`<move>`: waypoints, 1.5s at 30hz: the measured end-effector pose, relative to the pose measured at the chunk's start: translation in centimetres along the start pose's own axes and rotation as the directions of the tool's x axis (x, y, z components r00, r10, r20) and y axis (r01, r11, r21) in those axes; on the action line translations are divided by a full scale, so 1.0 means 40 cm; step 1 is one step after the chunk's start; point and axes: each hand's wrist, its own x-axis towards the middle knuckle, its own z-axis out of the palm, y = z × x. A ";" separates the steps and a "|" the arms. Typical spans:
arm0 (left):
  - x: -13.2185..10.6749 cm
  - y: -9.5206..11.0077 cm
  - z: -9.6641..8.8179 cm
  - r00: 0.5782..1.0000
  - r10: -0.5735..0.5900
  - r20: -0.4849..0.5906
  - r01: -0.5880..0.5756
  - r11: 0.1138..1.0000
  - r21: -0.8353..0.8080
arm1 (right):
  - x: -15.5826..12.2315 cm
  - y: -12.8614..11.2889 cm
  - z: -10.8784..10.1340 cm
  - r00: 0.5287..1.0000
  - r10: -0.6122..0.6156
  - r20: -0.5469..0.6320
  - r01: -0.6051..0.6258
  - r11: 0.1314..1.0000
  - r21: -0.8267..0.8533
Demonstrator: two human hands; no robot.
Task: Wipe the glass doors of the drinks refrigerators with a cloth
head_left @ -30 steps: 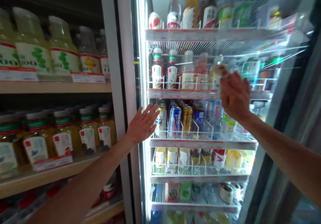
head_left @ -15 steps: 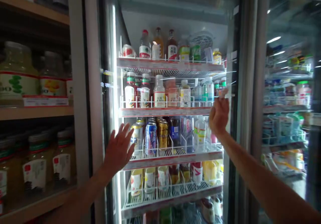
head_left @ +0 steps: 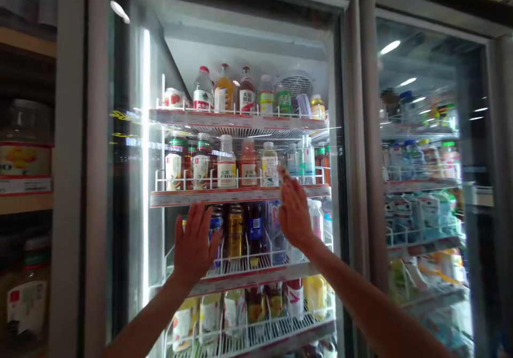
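Both hands are raised before a glass-fronted drinks fridge [head_left: 340, 149] whose lit shelves hold bottles and cans. My left hand [head_left: 195, 243] has its fingers stretched up and holds nothing; it covers part of the can row, beside a gold can [head_left: 235, 232]. My right hand [head_left: 295, 208] is also empty, its fingers extended and leaning left, in front of the second and third shelves. A bottle with a white label [head_left: 269, 166] stands just left of its fingertips. Whether either hand touches the glass cannot be told.
More bottles, among them a red-capped one [head_left: 203, 91], line the top shelf. On the right stands another glass-doored fridge [head_left: 420, 187] with packed shelves. A wooden shelf [head_left: 26, 204] with large juice bottles is at the left, past a grey upright [head_left: 72, 165].
My right hand has moved left, away from the fridge's right edge, and its fingers have straightened. My left hand stays raised and open. The view has shifted right and tilted up.
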 end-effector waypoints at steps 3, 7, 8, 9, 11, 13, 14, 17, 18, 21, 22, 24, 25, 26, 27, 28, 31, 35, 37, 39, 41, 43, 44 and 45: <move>0.070 0.086 0.010 0.996 0.089 0.013 -0.085 0.981 -0.174 | -0.019 -0.083 0.011 0.991 -0.035 0.132 0.008 0.980 0.201; 0.189 0.278 0.082 0.975 0.218 0.038 -0.177 0.871 -0.458 | -0.029 -0.057 -0.008 0.963 0.232 0.134 -0.267 0.796 0.543; 0.211 0.322 0.107 0.985 0.170 0.040 -0.135 0.884 -0.447 | -0.030 -0.040 -0.014 0.943 0.311 0.119 -0.315 0.718 0.621; 0.227 0.357 0.131 0.987 0.148 0.054 -0.112 0.900 -0.420 | -0.031 -0.023 -0.021 0.923 0.370 0.102 -0.338 0.659 0.672; 0.244 0.386 0.166 0.984 0.163 0.072 -0.131 0.936 -0.326 | -0.035 0.015 -0.035 0.910 0.413 0.043 -0.333 0.664 0.669; 0.247 0.347 0.171 0.971 0.222 0.084 -0.199 0.954 -0.225 | -0.039 0.057 -0.050 0.926 0.374 -0.055 -0.295 0.805 0.515; 0.248 0.301 0.161 0.971 0.228 0.075 -0.212 0.961 -0.177 | -0.042 0.079 -0.057 0.939 0.330 -0.098 -0.269 0.882 0.387; 0.262 0.112 0.101 0.995 0.097 -0.006 -0.097 0.994 -0.057 | -0.055 0.135 -0.065 0.983 0.148 -0.109 -0.146 0.989 0.023; 0.272 0.058 0.082 0.998 0.020 -0.058 -0.022 0.999 -0.030 | -0.060 0.146 -0.065 0.991 0.104 -0.081 -0.109 0.993 -0.054; 0.301 0.017 0.069 0.939 -0.261 -0.222 0.262 0.965 -0.026 | -0.071 0.158 -0.059 0.997 0.060 -0.044 -0.066 0.983 -0.170; 0.307 0.045 0.081 0.942 -0.255 -0.216 0.252 0.967 -0.043 | -0.073 0.158 -0.058 0.997 0.058 -0.041 -0.065 0.979 -0.192; 0.308 0.122 0.115 0.993 -0.052 -0.107 0.043 0.996 -0.083 | -0.074 0.156 -0.061 0.999 0.045 -0.030 -0.050 0.975 -0.219; 0.305 0.152 0.129 0.994 0.092 -0.053 -0.096 0.992 -0.085 | -0.074 0.156 -0.064 0.999 0.035 -0.022 -0.039 0.973 -0.226; 0.300 0.167 0.136 0.986 0.169 -0.012 -0.169 0.983 -0.067 | -0.073 0.156 -0.066 1.000 0.026 -0.013 -0.028 0.973 -0.231; 0.294 0.163 0.134 0.979 0.203 0.012 -0.203 0.978 -0.044 | -0.073 0.156 -0.068 1.000 0.018 -0.010 -0.020 0.972 -0.233; 0.287 0.142 0.125 0.982 0.190 0.017 -0.190 0.982 -0.015 | -0.072 0.156 -0.070 1.000 0.013 -0.014 -0.016 0.972 -0.234; 0.269 0.047 0.084 0.994 -0.081 -0.078 0.085 0.996 0.041 | -0.073 0.153 -0.067 0.999 0.033 -0.017 -0.036 0.971 -0.236; 0.246 0.064 0.085 0.990 -0.085 -0.115 0.087 0.996 0.011 | -0.077 0.153 -0.060 0.998 0.056 -0.026 -0.061 0.969 -0.241; 0.235 0.094 0.095 0.984 0.176 0.022 -0.176 0.984 -0.017 | -0.080 0.156 -0.061 0.999 0.029 -0.039 -0.038 0.971 -0.237; 0.231 0.073 0.083 0.965 0.241 0.102 -0.239 0.971 -0.026 | -0.081 0.159 -0.062 0.999 0.011 -0.040 -0.020 0.973 -0.231; 0.236 0.007 0.055 0.999 -0.007 0.052 0.006 1.000 0.021 | -0.081 0.157 -0.061 0.999 0.021 -0.040 -0.030 0.973 -0.228; 0.247 -0.050 0.033 0.911 -0.390 -0.133 0.399 0.916 0.048 | -0.080 0.152 -0.060 0.998 0.035 -0.044 -0.045 0.971 -0.234; 0.251 -0.058 0.032 0.865 -0.470 -0.176 0.484 0.874 0.042 | -0.080 0.150 -0.059 0.998 0.043 -0.045 -0.053 0.970 -0.237; 0.252 -0.050 0.038 0.859 -0.477 -0.187 0.491 0.870 0.038 | -0.080 0.149 -0.058 0.998 0.046 -0.046 -0.056 0.969 -0.240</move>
